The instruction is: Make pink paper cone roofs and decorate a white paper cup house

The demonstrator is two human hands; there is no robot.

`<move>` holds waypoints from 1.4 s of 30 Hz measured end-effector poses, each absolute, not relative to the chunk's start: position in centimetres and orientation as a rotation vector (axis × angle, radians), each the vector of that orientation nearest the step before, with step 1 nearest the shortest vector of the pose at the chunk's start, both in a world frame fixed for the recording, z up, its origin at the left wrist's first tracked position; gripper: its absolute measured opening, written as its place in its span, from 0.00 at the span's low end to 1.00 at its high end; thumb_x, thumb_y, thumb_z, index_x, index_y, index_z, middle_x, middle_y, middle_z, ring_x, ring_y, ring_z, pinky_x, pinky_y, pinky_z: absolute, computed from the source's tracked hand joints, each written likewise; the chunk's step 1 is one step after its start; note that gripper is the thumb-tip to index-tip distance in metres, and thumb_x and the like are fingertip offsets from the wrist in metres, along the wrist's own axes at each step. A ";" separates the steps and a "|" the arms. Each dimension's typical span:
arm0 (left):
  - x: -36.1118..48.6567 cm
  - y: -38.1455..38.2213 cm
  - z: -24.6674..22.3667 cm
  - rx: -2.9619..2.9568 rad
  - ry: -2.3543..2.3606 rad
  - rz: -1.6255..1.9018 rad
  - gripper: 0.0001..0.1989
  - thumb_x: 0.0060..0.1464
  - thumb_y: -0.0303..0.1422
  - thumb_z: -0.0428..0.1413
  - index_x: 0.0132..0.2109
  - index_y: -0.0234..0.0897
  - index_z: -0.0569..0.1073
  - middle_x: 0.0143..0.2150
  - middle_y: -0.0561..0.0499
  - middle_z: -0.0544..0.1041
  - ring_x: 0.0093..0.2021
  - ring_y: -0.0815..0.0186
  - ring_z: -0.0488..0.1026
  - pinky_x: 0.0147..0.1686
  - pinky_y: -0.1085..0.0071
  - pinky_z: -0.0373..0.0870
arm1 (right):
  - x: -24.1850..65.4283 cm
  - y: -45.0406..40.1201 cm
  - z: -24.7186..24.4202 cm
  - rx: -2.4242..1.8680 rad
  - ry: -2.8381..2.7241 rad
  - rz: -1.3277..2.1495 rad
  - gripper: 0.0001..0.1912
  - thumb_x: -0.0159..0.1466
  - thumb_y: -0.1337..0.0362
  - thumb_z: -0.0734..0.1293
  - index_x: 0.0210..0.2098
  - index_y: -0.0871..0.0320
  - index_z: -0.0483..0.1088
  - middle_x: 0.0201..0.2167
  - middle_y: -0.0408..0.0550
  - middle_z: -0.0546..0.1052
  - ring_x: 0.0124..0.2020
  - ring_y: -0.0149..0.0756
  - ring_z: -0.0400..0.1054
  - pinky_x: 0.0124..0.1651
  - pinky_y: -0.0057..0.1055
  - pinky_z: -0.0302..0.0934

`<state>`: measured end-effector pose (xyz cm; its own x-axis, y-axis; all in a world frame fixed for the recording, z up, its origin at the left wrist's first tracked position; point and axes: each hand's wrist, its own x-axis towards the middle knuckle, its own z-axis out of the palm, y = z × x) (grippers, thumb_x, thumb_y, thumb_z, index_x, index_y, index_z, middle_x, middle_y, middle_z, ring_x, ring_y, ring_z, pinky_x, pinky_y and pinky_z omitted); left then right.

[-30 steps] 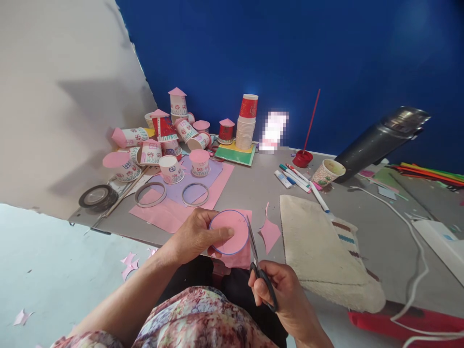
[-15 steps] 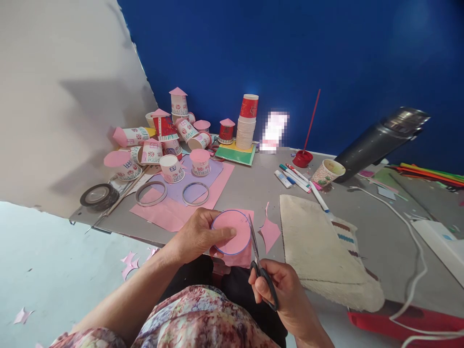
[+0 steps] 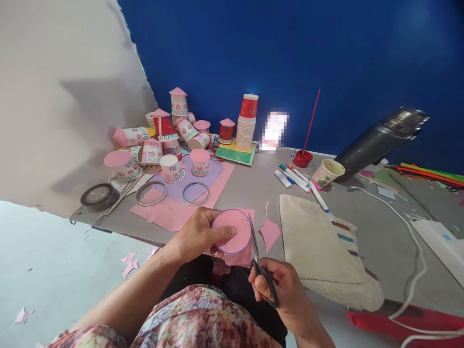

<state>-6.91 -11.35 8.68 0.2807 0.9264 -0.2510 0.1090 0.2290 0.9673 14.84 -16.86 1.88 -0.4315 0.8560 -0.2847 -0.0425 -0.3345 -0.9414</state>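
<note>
Pink paper shows on both sides of the work: a blue-outlined circle (image 3: 239, 240) sits pinched in the person's left hand (image 3: 201, 236), thumb flat on its face and fingers tucked beneath. The right hand (image 3: 286, 284) is closed around the black handles of the scissors (image 3: 258, 267), whose blades point up along the circle's right edge. Whether the blades bite into paper at this instant cannot be told.

More pink shows past the outline at the right and below; whether it is joined to the circle or lies under it is unclear. At the upper left the outline itself seems to be the edge, so that side appears already trimmed. A curved scrap (image 3: 270, 234) lies on the counter (image 3: 253, 186) just beside the scissors, likely a recent offcut, and more scraps (image 3: 129, 266) are on the floor (image 3: 72, 270).

Beyond the left hand, two rings (image 3: 150, 205) rest on pink and purple sheets (image 3: 177, 192), near a cup (image 3: 171, 173) without a pink top. A cream cloth (image 3: 308, 246) lies beyond the right hand.
</note>
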 end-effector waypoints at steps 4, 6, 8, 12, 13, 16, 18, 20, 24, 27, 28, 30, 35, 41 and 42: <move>-6.9 -11.3 8.7 1.208 1.144 0.774 0.14 0.49 0.38 0.62 0.23 0.33 0.70 0.18 0.55 0.68 0.17 0.71 0.68 0.15 0.78 0.63 | 14.7 -16.8 2.1 -1.133 -1.264 1.820 0.27 0.55 0.40 0.72 0.28 0.61 0.71 0.17 0.41 0.68 0.21 0.27 0.57 0.26 0.26 0.50; -6.9 -11.3 8.7 1.200 1.138 0.773 0.14 0.49 0.37 0.62 0.24 0.33 0.70 0.18 0.55 0.68 0.17 0.71 0.68 0.15 0.78 0.63 | 14.7 -16.8 2.1 -1.134 -1.264 1.821 0.27 0.54 0.40 0.72 0.28 0.61 0.71 0.17 0.41 0.67 0.20 0.27 0.56 0.26 0.26 0.50; -6.9 -11.3 8.7 1.196 1.132 0.773 0.13 0.49 0.37 0.62 0.24 0.33 0.71 0.18 0.55 0.68 0.17 0.71 0.69 0.15 0.78 0.64 | 14.7 -16.8 2.1 -1.127 -1.254 1.826 0.27 0.55 0.40 0.72 0.28 0.61 0.71 0.17 0.41 0.67 0.20 0.27 0.56 0.26 0.26 0.50; -7.0 -11.3 8.7 1.193 1.120 0.765 0.12 0.50 0.36 0.62 0.25 0.33 0.72 0.18 0.55 0.70 0.17 0.72 0.69 0.16 0.79 0.64 | 14.8 -16.9 1.9 -1.104 -1.241 1.834 0.27 0.55 0.41 0.72 0.29 0.61 0.71 0.18 0.41 0.68 0.20 0.26 0.55 0.25 0.26 0.50; -7.0 -11.3 8.7 1.193 1.116 0.764 0.12 0.50 0.36 0.62 0.25 0.33 0.73 0.18 0.55 0.70 0.17 0.72 0.69 0.16 0.79 0.64 | 14.9 -17.0 1.9 -1.102 -1.241 1.835 0.27 0.55 0.41 0.72 0.29 0.61 0.71 0.18 0.41 0.68 0.20 0.26 0.55 0.25 0.26 0.50; -7.0 -11.3 8.7 1.191 1.115 0.765 0.12 0.50 0.36 0.62 0.26 0.33 0.73 0.18 0.55 0.70 0.17 0.72 0.69 0.16 0.79 0.64 | 14.9 -17.0 1.9 -1.103 -1.234 1.840 0.26 0.55 0.41 0.72 0.29 0.61 0.71 0.18 0.40 0.68 0.20 0.25 0.56 0.25 0.25 0.50; -7.0 -11.3 8.6 1.190 1.115 0.770 0.12 0.50 0.36 0.62 0.26 0.32 0.73 0.18 0.55 0.70 0.17 0.72 0.69 0.16 0.79 0.64 | 14.9 -17.1 1.8 -1.104 -1.223 1.848 0.27 0.55 0.41 0.72 0.29 0.61 0.71 0.17 0.40 0.68 0.20 0.25 0.56 0.25 0.25 0.49; -7.0 -11.3 8.6 1.188 1.112 0.772 0.12 0.50 0.36 0.62 0.25 0.32 0.72 0.18 0.56 0.69 0.17 0.72 0.69 0.15 0.80 0.64 | 14.9 -17.0 1.7 -1.106 -1.214 1.852 0.27 0.55 0.41 0.73 0.28 0.61 0.72 0.17 0.40 0.67 0.20 0.25 0.55 0.25 0.25 0.49; -7.1 -11.3 8.7 1.170 1.113 0.762 0.12 0.49 0.35 0.63 0.25 0.33 0.72 0.18 0.56 0.69 0.17 0.72 0.69 0.15 0.80 0.64 | 14.8 -17.0 1.5 -1.113 -1.217 1.834 0.27 0.55 0.41 0.72 0.28 0.62 0.72 0.16 0.41 0.68 0.20 0.25 0.55 0.25 0.25 0.48; -7.3 -11.4 8.6 1.155 1.122 0.768 0.13 0.49 0.36 0.63 0.25 0.33 0.72 0.18 0.56 0.69 0.18 0.73 0.69 0.15 0.80 0.65 | 14.9 -17.0 1.4 -1.107 -1.230 1.835 0.27 0.55 0.41 0.72 0.28 0.62 0.72 0.16 0.41 0.68 0.20 0.26 0.56 0.25 0.25 0.48; -7.3 -11.4 8.5 1.152 1.125 0.771 0.13 0.50 0.37 0.63 0.25 0.33 0.71 0.18 0.56 0.69 0.18 0.73 0.69 0.16 0.80 0.65 | 14.9 -17.1 1.3 -1.107 -1.230 1.840 0.27 0.55 0.41 0.72 0.28 0.61 0.72 0.16 0.41 0.68 0.20 0.26 0.56 0.25 0.25 0.48; -7.4 -11.4 8.4 1.151 1.127 0.774 0.14 0.50 0.37 0.63 0.25 0.33 0.71 0.18 0.56 0.69 0.18 0.73 0.69 0.16 0.80 0.65 | 14.9 -17.1 1.2 -1.103 -1.226 1.848 0.27 0.55 0.41 0.72 0.28 0.61 0.72 0.17 0.41 0.68 0.20 0.26 0.56 0.25 0.25 0.48; -7.5 -11.4 8.4 1.155 1.114 0.780 0.13 0.50 0.37 0.63 0.25 0.32 0.72 0.19 0.56 0.69 0.18 0.73 0.68 0.16 0.81 0.64 | 14.8 -17.3 1.0 -1.090 -1.222 1.841 0.26 0.56 0.42 0.72 0.28 0.61 0.72 0.17 0.40 0.68 0.20 0.25 0.57 0.26 0.25 0.48; -7.4 -11.4 8.5 1.142 1.121 0.784 0.13 0.49 0.37 0.63 0.26 0.32 0.73 0.19 0.55 0.69 0.18 0.73 0.68 0.16 0.80 0.64 | 15.0 -17.4 0.7 -1.085 -1.235 1.837 0.25 0.57 0.42 0.72 0.28 0.61 0.72 0.16 0.40 0.68 0.19 0.25 0.57 0.26 0.25 0.49; -7.5 -11.4 8.5 1.141 1.120 0.783 0.14 0.50 0.38 0.63 0.27 0.31 0.73 0.19 0.55 0.68 0.18 0.73 0.68 0.16 0.80 0.64 | 15.0 -17.4 0.7 -1.084 -1.238 1.837 0.25 0.57 0.43 0.72 0.27 0.61 0.72 0.16 0.40 0.68 0.19 0.25 0.57 0.26 0.25 0.49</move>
